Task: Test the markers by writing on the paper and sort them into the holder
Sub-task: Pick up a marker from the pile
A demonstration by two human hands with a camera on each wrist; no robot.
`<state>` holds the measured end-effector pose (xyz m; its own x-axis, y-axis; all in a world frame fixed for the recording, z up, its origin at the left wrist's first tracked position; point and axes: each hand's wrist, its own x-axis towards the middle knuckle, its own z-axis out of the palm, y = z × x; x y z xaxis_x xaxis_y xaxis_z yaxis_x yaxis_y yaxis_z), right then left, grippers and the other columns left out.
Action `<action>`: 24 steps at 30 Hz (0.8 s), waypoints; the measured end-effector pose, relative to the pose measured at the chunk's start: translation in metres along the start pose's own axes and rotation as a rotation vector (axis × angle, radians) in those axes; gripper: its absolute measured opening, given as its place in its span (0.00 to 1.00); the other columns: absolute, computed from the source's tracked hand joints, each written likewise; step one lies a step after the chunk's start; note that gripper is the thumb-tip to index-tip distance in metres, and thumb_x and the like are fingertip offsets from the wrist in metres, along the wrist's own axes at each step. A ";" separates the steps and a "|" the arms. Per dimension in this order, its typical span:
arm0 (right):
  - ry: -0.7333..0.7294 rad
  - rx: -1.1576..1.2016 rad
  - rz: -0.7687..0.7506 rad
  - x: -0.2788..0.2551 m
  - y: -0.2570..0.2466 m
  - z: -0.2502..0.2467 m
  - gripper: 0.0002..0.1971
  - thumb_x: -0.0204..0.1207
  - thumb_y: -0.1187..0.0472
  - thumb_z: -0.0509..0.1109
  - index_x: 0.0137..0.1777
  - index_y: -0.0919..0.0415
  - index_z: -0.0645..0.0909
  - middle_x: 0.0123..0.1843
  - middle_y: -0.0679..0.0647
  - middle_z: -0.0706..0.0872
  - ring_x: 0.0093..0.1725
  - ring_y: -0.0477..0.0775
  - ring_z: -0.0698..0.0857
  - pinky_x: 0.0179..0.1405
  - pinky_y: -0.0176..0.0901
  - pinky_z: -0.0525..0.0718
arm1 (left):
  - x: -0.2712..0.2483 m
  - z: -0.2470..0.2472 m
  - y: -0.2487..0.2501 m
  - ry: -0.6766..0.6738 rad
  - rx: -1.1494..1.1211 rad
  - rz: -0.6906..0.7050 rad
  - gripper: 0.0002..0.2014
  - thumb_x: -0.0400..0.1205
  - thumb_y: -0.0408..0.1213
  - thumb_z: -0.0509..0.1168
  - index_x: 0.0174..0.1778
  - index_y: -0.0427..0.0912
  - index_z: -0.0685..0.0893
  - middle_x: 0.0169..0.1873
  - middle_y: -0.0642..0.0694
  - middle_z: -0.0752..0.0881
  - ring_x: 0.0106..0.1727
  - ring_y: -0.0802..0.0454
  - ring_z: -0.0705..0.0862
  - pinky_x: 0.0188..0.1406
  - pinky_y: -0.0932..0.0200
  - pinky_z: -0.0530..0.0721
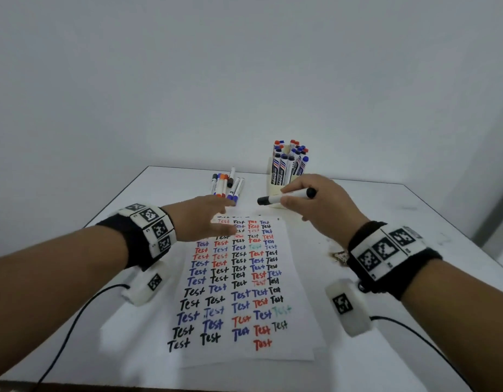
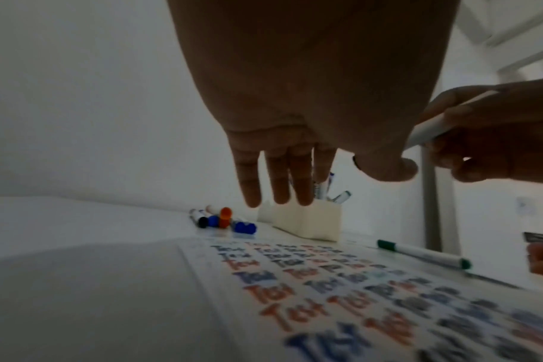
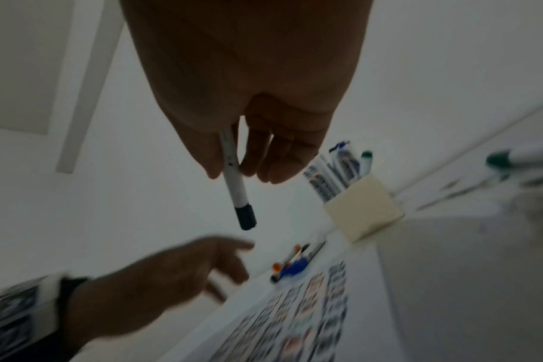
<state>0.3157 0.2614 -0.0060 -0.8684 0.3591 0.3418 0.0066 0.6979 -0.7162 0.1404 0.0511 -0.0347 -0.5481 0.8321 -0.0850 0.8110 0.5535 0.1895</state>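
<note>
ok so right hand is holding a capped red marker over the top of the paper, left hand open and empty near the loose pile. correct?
One thing is off: the marker in the right hand has a black cap, not red, as the head and right wrist views both show. The rest stands: it is capped and held over the top of the paper, and the left hand is open and empty near the loose pile.

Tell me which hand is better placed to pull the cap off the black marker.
Left, probably. The right hand already holds the black marker, capped end toward the left hand, which is open, empty and near it.
</note>
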 end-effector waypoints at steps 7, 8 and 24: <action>0.274 -0.081 0.113 0.055 0.029 -0.046 0.15 0.77 0.63 0.77 0.60 0.51 0.79 0.50 0.51 0.88 0.44 0.53 0.92 0.35 0.40 0.86 | 0.005 0.018 -0.037 -0.272 0.181 -0.184 0.82 0.37 0.94 0.33 0.89 0.49 0.42 0.88 0.41 0.49 0.87 0.40 0.53 0.83 0.39 0.57; 0.302 -0.111 0.110 0.062 0.033 -0.049 0.15 0.77 0.63 0.76 0.60 0.51 0.79 0.50 0.50 0.88 0.45 0.53 0.91 0.37 0.42 0.87 | 0.007 0.024 -0.041 -0.302 0.208 -0.209 0.83 0.35 0.94 0.31 0.89 0.50 0.40 0.88 0.41 0.46 0.88 0.39 0.51 0.83 0.36 0.57; 0.060 -0.553 0.105 0.131 0.059 -0.008 0.11 0.88 0.62 0.57 0.65 0.58 0.78 0.45 0.54 0.84 0.47 0.61 0.84 0.39 0.47 0.78 | 0.015 0.033 -0.051 -0.459 0.268 -0.286 0.71 0.47 0.92 0.40 0.84 0.57 0.26 0.85 0.46 0.27 0.87 0.39 0.33 0.85 0.33 0.42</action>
<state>0.2060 0.3547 0.0008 -0.8192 0.4679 0.3316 0.3648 0.8713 -0.3282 0.0973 0.0363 -0.0779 -0.6562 0.5457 -0.5211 0.7004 0.6975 -0.1516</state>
